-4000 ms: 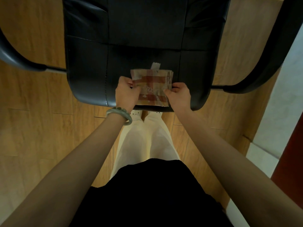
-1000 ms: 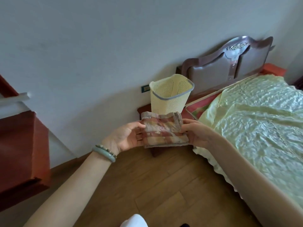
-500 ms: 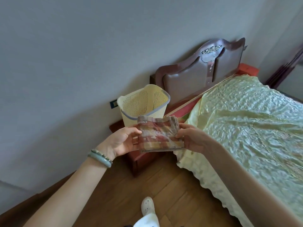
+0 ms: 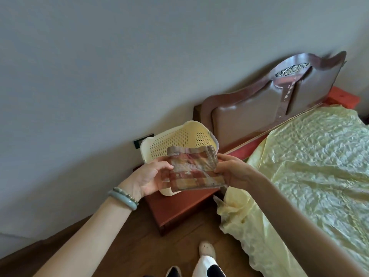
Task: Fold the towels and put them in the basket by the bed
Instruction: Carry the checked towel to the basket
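Fingers [image 4: 167, 166] of both hands pinch folded towel [image 4: 191, 170]; we've closed in, now over basket [image 4: 159, 142] mouth; drop imminent.

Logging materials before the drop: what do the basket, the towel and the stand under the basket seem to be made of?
The basket looks like matte cream moulded plastic, with rows of punched holes and a smooth rolled rim. The towel, held folded in both hands, appears to be soft woven cloth, with plaid bands and limp stacked edges. The stand seems to be reddish-brown wood or veneer with a dull sheen; which one cannot be told.
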